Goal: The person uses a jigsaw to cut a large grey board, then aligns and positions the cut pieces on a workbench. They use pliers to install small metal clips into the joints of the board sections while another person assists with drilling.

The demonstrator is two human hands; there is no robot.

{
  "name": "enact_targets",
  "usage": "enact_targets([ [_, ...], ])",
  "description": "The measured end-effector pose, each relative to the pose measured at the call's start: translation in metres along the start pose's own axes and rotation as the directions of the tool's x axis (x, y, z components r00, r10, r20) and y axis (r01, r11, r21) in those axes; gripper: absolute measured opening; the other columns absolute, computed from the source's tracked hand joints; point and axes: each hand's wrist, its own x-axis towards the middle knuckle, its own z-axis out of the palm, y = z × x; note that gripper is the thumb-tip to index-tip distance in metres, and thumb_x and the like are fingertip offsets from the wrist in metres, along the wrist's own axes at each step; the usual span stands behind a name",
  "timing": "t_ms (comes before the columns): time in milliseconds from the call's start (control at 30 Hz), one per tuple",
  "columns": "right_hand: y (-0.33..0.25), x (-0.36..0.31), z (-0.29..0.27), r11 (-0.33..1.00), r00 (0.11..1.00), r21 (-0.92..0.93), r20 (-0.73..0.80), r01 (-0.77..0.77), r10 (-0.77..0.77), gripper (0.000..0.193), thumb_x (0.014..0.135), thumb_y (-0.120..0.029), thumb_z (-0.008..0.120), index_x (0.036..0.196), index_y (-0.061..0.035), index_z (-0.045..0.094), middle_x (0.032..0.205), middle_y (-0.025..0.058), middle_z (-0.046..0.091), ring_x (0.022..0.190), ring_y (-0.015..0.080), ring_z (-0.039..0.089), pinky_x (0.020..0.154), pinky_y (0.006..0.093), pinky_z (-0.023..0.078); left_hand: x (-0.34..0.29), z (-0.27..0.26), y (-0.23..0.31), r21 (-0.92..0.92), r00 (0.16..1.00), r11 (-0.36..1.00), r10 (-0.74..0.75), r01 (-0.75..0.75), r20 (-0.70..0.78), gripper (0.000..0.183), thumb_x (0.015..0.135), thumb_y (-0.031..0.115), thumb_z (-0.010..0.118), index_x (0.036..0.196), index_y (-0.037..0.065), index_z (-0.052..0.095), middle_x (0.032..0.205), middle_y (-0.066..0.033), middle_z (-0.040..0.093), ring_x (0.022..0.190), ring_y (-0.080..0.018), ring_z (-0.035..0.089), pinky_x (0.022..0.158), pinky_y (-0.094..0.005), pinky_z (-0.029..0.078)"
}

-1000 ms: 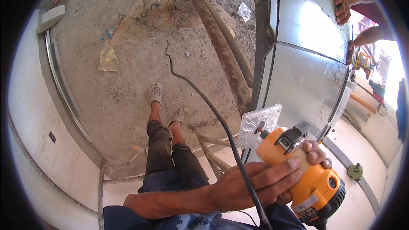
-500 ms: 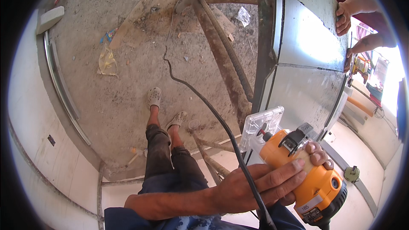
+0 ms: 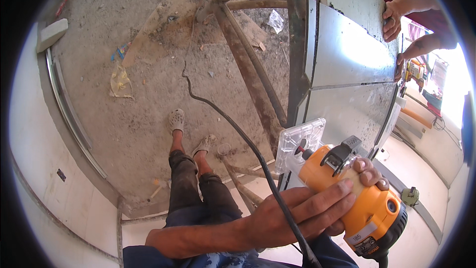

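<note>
1. Wrapped tight around the orange router (image 3: 372, 208), close by the near end of the gray panel (image 3: 347, 107): left hand (image 3: 300, 213) and right hand (image 3: 369, 175), mostly hidden, with just some fingers showing.
2. Best to squeeze with both hands and keep fingers away from the reddish bit (image 3: 299, 150).
3. Good to hold the clear base (image 3: 306, 131) steady; cannot tell if touching the gray panel.
4. Wise to move the black cord (image 3: 243, 131) off the left hand, well clear of the bit.
5. Flat, square, see-through plastic on the clear base; round, hard, orange body behind.
6. Smooth, shiny, speckled top on the gray panel.
7. Left of the gray panel: rough, dusty floor (image 3: 153, 74) and round, rusty poles (image 3: 248, 64).
</note>
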Motion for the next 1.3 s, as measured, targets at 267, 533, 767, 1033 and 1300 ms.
enact_targets([
  [267, -0.016, 0.021, 0.038, 0.992, 0.982, -0.002, -0.143, -0.129, 0.127, 0.082, 0.070, -0.026, 0.094, 0.132, -0.0073, 0.045, 0.111, 0.0084, 0.058, 0.115, 0.0222, 0.055, 0.112, 0.0370, 0.038, 0.010, -0.006, 0.002, 0.056, 0.998, 0.998, -0.022, 0.019, 0.053, 0.062, 0.075, 0.004, 0.072, 0.136, 0.004, 0.060, 0.140, -0.0124, 0.053, 0.082, -0.0169, 0.066, 0.072, -0.0289, 0.058],
  [533, -0.001, 0.027, 0.023, 0.999, 0.998, 0.018, -0.053, -0.028, 0.029, 0.077, 0.075, -0.032, 0.089, 0.133, -0.0066, 0.044, 0.113, 0.0098, 0.057, 0.116, 0.0228, 0.054, 0.111, 0.0381, 0.038, 0.021, -0.006, -0.001, 0.010, 1.000, 1.000, -0.020, 0.020, 0.005, 0.063, 0.076, 0.003, 0.071, 0.137, 0.003, 0.057, 0.138, -0.0127, 0.053, 0.085, -0.0188, 0.068, 0.073, -0.0297, 0.060],
  [767, 0.020, 0.026, -0.006, 0.997, 0.999, 0.073, -0.019, 0.028, -0.027, 0.083, 0.069, -0.028, 0.094, 0.133, -0.0083, 0.045, 0.115, 0.0092, 0.058, 0.120, 0.0236, 0.053, 0.113, 0.0378, 0.037, 0.036, -0.012, -0.003, 0.105, 0.999, 0.994, -0.024, 0.021, 0.023, 0.057, 0.084, 0.008, 0.070, 0.139, 0.006, 0.056, 0.139, -0.0116, 0.054, 0.086, -0.0163, 0.068, 0.071, -0.0284, 0.059],
  [1033, 0.016, 0.055, 0.024, 0.997, 0.999, 0.075, 0.031, -0.022, 0.019, 0.098, 0.053, -0.019, 0.101, 0.133, -0.0134, 0.046, 0.118, 0.0073, 0.058, 0.120, 0.0235, 0.053, 0.111, 0.0388, 0.038, 0.053, -0.023, -0.012, 0.067, 0.998, 0.998, -0.020, 0.016, 0.066, 0.047, 0.086, 0.011, 0.071, 0.132, 0.009, 0.061, 0.136, -0.0075, 0.058, 0.077, -0.0104, 0.063, 0.068, -0.0240, 0.057],
  [1300, 0.007, 0.058, 0.017, 0.994, 0.995, -0.062, 0.033, -0.087, 0.089, 0.097, 0.057, -0.024, 0.100, 0.134, -0.0148, 0.042, 0.116, 0.0046, 0.055, 0.120, 0.0267, 0.052, 0.110, 0.0426, 0.037, 0.063, -0.029, -0.005, 0.063, 0.994, 0.996, -0.073, 0.068, 0.083, 0.039, 0.085, 0.000, 0.072, 0.122, 0.010, 0.067, 0.129, -0.0070, 0.060, 0.084, -0.0123, 0.068, 0.074, -0.0250, 0.062],
])
